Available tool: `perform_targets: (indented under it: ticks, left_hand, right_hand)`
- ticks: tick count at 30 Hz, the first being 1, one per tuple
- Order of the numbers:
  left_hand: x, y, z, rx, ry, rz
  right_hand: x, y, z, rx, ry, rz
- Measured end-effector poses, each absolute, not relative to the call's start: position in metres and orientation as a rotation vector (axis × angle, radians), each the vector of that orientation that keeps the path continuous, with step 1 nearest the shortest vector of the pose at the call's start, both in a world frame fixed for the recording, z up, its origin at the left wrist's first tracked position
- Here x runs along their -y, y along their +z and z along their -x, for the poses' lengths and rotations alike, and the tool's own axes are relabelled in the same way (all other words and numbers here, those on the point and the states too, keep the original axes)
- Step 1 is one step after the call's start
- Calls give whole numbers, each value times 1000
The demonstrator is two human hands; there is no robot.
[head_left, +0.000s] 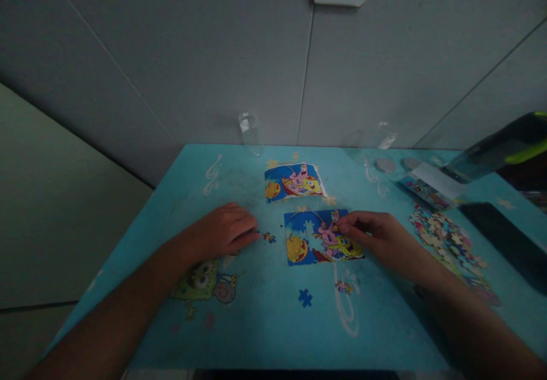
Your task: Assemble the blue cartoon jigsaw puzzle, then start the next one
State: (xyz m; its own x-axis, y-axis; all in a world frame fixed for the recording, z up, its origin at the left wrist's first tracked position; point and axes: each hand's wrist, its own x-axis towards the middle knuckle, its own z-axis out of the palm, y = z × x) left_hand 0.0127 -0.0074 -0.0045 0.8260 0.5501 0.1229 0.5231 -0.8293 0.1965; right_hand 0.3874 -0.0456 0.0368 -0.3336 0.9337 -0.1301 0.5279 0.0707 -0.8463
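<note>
A partly assembled cartoon jigsaw puzzle (297,250) lies flat on the blue table, with a gap left of its middle. At its upper right edge, my right hand (376,233) has thumb and forefinger closed on a puzzle piece, mostly covered by the fingertips. My left hand (228,229) rests on the table left of the puzzle, its fingers curled together; whether anything is inside is hidden. Just beside its fingertips lies a small loose piece (269,237). Nearer to me are a blue piece (305,298) and a pink multicoloured piece (343,287). Behind the puzzle lies a matching picture sheet (294,183).
On the right are a heap of puzzle pieces (448,237), a dark flat object (504,243), a printed card packet (431,186) and round lids (385,166). Clear containers (250,134) stand by the wall. A dark object with a green edge (508,141) juts in from the right.
</note>
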Motion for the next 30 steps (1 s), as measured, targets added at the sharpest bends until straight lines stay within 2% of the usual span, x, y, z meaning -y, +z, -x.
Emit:
perform_targets:
  ticks: [18, 30]
  left_hand:
    - [12, -6, -15, -817, 267, -2878]
    - [10, -7, -16, -779, 307, -2878]
  right_hand:
    - [51, 31, -384, 1782, 1248, 1440]
    - [51, 31, -385, 1853, 1108, 1441]
